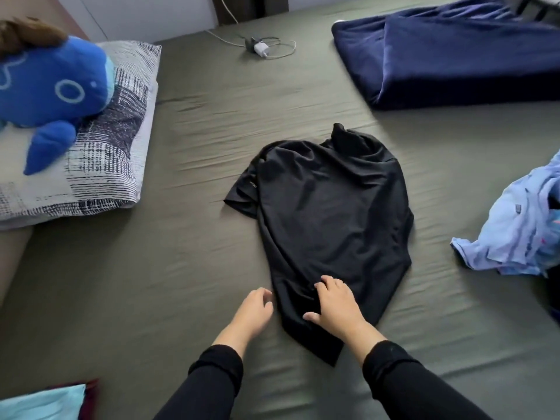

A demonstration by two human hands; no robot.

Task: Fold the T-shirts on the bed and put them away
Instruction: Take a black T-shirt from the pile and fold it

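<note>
A black T-shirt point(327, 213) lies crumpled on the olive-green bed sheet point(188, 244), one short sleeve sticking out to the left and its hem toward me. My right hand point(336, 301) rests flat on the near part of the shirt, fingers spread and pressing into the fabric. My left hand point(253, 310) is just off the shirt's left edge, fingers loosely curled and touching the hem; I cannot tell if it pinches cloth. A light blue patterned garment point(515, 231) lies bunched at the right edge.
A patterned pillow point(100, 165) with a blue plush toy point(51, 86) sits at the left. A folded navy blanket point(460, 56) lies at the far right. A white charger with cables point(262, 49) is at the far edge. Light blue fabric point(39, 401) shows at the bottom left.
</note>
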